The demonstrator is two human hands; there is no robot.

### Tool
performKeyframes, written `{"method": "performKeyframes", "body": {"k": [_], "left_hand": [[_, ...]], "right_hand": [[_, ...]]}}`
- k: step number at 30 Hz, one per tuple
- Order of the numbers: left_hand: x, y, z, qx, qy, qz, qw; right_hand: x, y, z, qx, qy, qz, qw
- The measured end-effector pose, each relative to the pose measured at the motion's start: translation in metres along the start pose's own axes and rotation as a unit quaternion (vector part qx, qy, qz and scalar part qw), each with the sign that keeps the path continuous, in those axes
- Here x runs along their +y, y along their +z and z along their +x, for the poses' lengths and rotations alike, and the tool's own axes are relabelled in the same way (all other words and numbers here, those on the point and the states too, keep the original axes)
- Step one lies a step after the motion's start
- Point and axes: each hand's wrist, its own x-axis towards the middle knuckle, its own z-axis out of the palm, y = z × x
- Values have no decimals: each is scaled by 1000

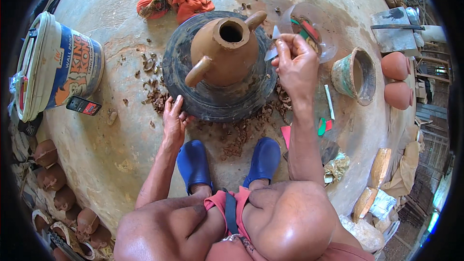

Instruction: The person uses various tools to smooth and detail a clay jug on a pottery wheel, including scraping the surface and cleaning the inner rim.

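A brown clay pot (205,43) with a round neck opening and two curved handles stands upright on a dark round pottery wheel (176,67). My left hand (174,120) holds the wheel's near left edge, thumb and fingers against its rim. To the right of the pot, my right hand (297,63) is closed on a pale, thin, pointed scraper (272,53), pinched between thumb and fingers. The scraper is beside the pot's right side; whether it touches the clay I cannot tell. Just beyond that hand lies a clear plastic basin (328,31) with red and green pieces in it.
Clay shavings (237,140) litter the floor around the wheel. An orange-red cloth (191,0) lies behind it. At left stand a large white-and-blue bucket (79,63) and a phone (83,106). A crusted pot (344,77) and reddish pots (397,95) are at right; more pots (52,178) line the left.
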Motion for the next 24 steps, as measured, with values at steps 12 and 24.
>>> {"method": "performKeyframes", "body": {"k": [12, 24], "left_hand": [[-8, -6, 0, -20, 5, 23, 1000], [-15, -3, -15, -31, -6, 23, 999]], "right_hand": [[16, 21, -18, -7, -210, -105, 972], [38, 19, -63, 70, -333, -138, 930]]}}
